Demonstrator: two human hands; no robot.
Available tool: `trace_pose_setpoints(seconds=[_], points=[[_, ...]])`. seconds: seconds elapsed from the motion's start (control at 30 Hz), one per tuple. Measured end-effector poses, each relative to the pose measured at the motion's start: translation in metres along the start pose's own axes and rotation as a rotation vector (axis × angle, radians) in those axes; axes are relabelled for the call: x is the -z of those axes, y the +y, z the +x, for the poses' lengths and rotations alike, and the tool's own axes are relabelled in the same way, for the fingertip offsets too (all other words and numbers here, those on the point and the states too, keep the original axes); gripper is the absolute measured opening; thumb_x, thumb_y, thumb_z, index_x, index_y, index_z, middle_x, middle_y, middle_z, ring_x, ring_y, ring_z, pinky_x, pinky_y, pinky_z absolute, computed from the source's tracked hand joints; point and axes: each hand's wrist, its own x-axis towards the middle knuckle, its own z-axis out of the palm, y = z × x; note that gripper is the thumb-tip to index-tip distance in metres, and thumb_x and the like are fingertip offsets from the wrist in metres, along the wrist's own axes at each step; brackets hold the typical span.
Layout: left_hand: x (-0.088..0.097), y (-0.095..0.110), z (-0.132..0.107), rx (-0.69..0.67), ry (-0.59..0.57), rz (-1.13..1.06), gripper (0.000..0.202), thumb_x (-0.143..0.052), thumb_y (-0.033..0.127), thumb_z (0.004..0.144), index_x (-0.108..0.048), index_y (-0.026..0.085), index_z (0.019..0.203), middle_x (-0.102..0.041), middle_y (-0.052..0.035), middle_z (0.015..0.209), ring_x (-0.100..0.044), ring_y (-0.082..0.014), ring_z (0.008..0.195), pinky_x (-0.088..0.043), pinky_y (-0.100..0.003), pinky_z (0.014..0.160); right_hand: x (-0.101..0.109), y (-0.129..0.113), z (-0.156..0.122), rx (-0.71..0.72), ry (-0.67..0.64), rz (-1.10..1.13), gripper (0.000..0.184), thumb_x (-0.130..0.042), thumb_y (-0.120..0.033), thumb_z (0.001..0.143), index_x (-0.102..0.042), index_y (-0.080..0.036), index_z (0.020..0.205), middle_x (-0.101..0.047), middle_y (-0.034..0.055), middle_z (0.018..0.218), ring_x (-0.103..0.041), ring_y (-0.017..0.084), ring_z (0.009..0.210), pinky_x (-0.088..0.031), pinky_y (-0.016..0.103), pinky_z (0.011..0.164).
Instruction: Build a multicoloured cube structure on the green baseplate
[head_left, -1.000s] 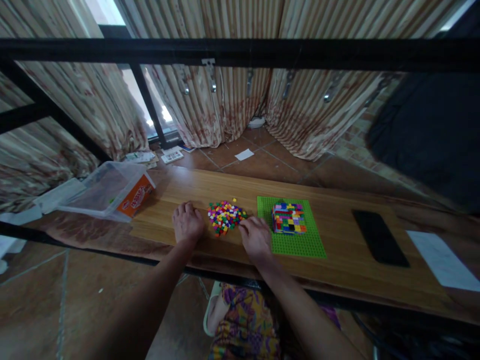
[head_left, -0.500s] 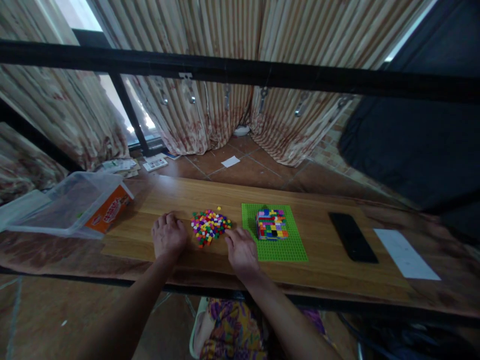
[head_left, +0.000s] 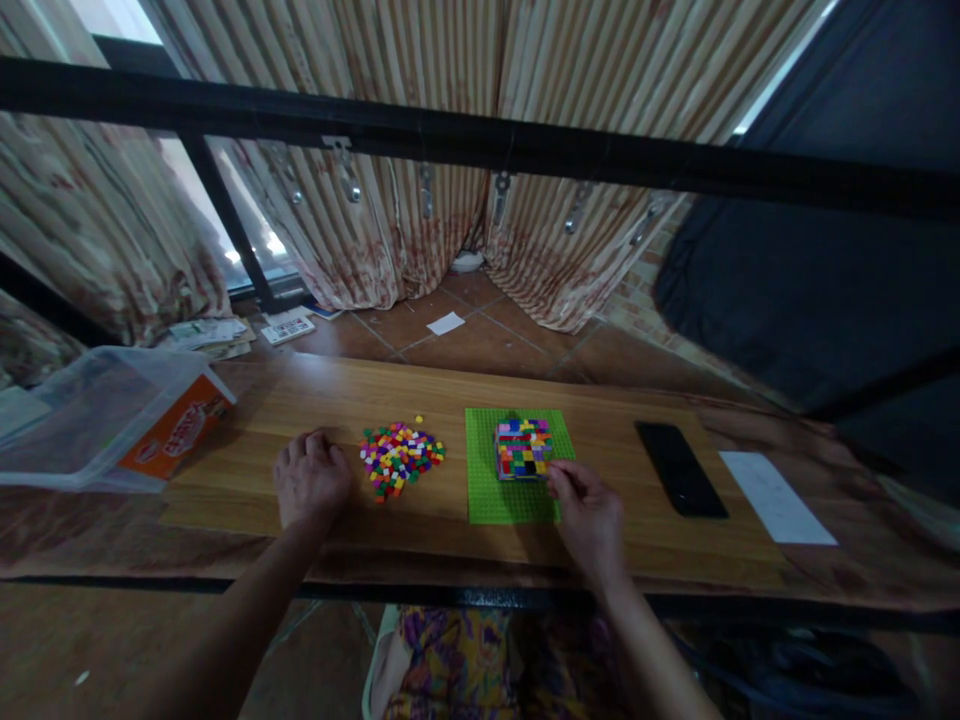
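A block built of multicoloured toy bricks [head_left: 523, 447] stands on the green baseplate [head_left: 487, 505]. At its near right corner is my right hand [head_left: 592, 515], thumb and fingertips pinched together; whatever is between them is too small to make out. My left hand [head_left: 311, 478] lies palm down on the wooden board, fingers stretched forward and holding nothing. Just right of it spreads a pile of small loose bricks [head_left: 401, 455] in many colours, with one yellow brick [head_left: 419, 419] apart at the far side.
A clear plastic box [head_left: 97, 400] with an orange label stands at the left end. Right of the baseplate lie a black phone [head_left: 681, 468] and a white sheet of paper [head_left: 776, 498]. A dark metal bar [head_left: 450, 125] crosses in front of the curtains.
My right hand has moved rightward from the loose pile to the near right corner of the brick block, its fingertips now pinched. My left hand stays resting. The view has shifted slightly.
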Motion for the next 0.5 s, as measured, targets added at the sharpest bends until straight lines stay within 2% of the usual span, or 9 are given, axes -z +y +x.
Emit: trace_pose_setpoints(seconds=[0.17,0.3,0.5], points=[[0.0,-0.001,0.0,0.001,-0.002,0.03,0.038,-0.035,0.03,0.09,-0.063,0.01,0.106,-0.062,-0.02,0.113,-0.054,-0.0338,0.108,-0.042,-0.046,0.094,0.003,0.006,0.027,-0.036,0.15,-0.051,0.031,-0.065,-0.047,0.079,-0.071,-0.016,0.081,-0.073,0.0081,0.078,-0.067,0.022,0.072,-0.05,0.033,0.069],[-0.001,-0.001,-0.001,-0.002,0.007,0.023,0.039,-0.035,0.03,0.09,-0.063,0.009,0.109,-0.062,-0.0203,0.114,-0.054,-0.0339,0.108,-0.042,-0.046,0.094,-0.005,0.008,0.038,-0.061,0.171,-0.073,0.033,-0.063,-0.047,0.079,-0.071,-0.015,0.081,-0.074,0.0094,0.079,-0.066,0.022,0.071,-0.049,0.033,0.068],[0.0,0.001,-0.001,-0.004,0.005,0.011,0.043,-0.034,0.029,0.09,-0.061,0.006,0.113,-0.062,-0.0215,0.115,-0.054,-0.0341,0.109,-0.041,-0.047,0.097,-0.015,0.008,0.036,-0.05,0.189,-0.179,0.033,-0.061,-0.047,0.079,-0.072,-0.016,0.079,-0.074,0.0092,0.076,-0.066,0.022,0.068,-0.047,0.033,0.067]])
